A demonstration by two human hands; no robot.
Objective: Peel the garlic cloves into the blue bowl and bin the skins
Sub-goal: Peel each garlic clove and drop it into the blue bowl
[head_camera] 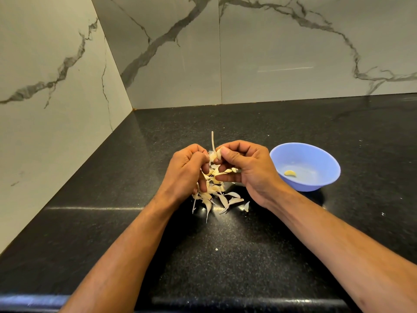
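Along the bottom edge of the frame the rounded front lip of the black speckled counter (225,256) is catching a line of light, and two bare forearms are reaching up from the lower corners toward the centre. Just above them, in the middle of the frame, a loose heap of pale garlic skins (216,197) is lying on the counter, some pieces curling outward to the lower right, with a tiny pale crumb sitting alone nearer the bottom. Directly over that heap the left hand (187,170) and the right hand (248,168) are meeting, both with fingers curled inward; the thumb and fingertips of each are pinching the same garlic clove (216,154) between them, and a thin pale stem is sticking straight up from it. How much skin is clinging to the clove is hard to tell. To the right of centre, near the right hand but apart from it, the blue bowl (316,154) is sitting on the counter, holding one peeled clove (290,173) on its floor. Beyond, filling the upper half, grey-veined marble wall panels (270,53) are meeting at a corner in the upper left
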